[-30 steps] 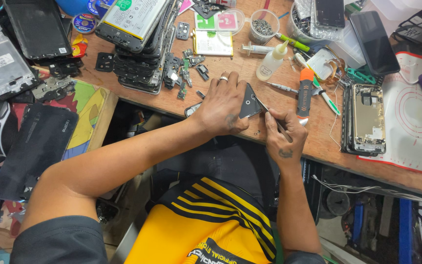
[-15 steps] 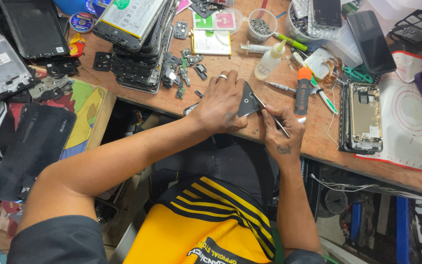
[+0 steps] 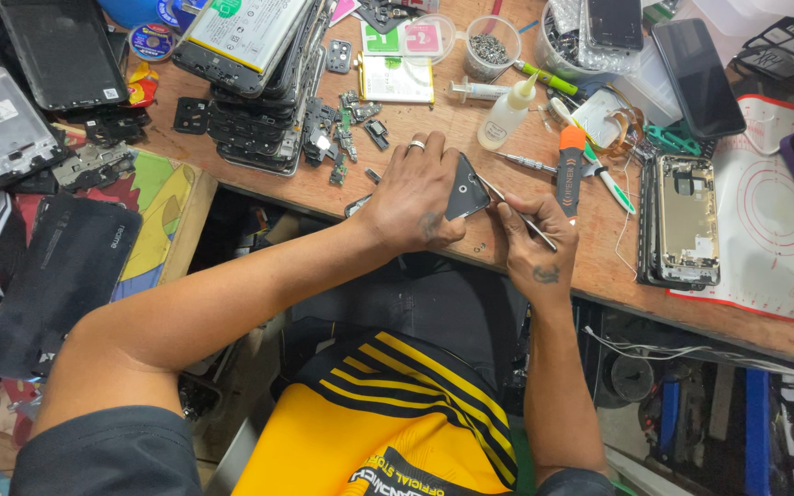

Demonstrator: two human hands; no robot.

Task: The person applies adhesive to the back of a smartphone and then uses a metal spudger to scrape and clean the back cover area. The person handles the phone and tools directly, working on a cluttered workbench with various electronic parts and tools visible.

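Both hands sit much as they did half a second ago, the tool tip a touch higher against the part; the worn camera's view has barely drifted.

Left hand (image 3: 413, 195) closed around a small flat black plastic phone part (image 3: 467, 197), pinning it at the near edge of the brown wooden workbench (image 3: 434, 124); one silver ring on a finger; grip tight, fingers curled over the part's left side; only the right half of the part shows.

Right hand (image 3: 533, 241) pinched narrow on one thin metal tweezer-like tool (image 3: 516, 213); tool slants up and left, tip touching the part's right edge; whether it is a single rod or two prongs, cannot tell.

About the hands: one small white squeeze bottle with a pointed nozzle (image 3: 507, 116) upright, just beyond the right hand; one orange-and-black handled screwdriver (image 3: 570, 165) lying just to the right; one opened silver phone chassis (image 3: 687, 219) flat on one white mat with red circles (image 3: 769, 216), well apart to the right; one black phone face-down (image 3: 698, 75) beyond it; two clear round plastic cups, the nearer one (image 3: 491, 44) holding small dark screws; one tall stack of dismantled phone frames and screens (image 3: 259, 83) to the left; loose small circuit pieces (image 3: 346, 133) scattered beside the stack, count uncertain; one black phone back cover (image 3: 55, 276) lying lower left, off the bench.
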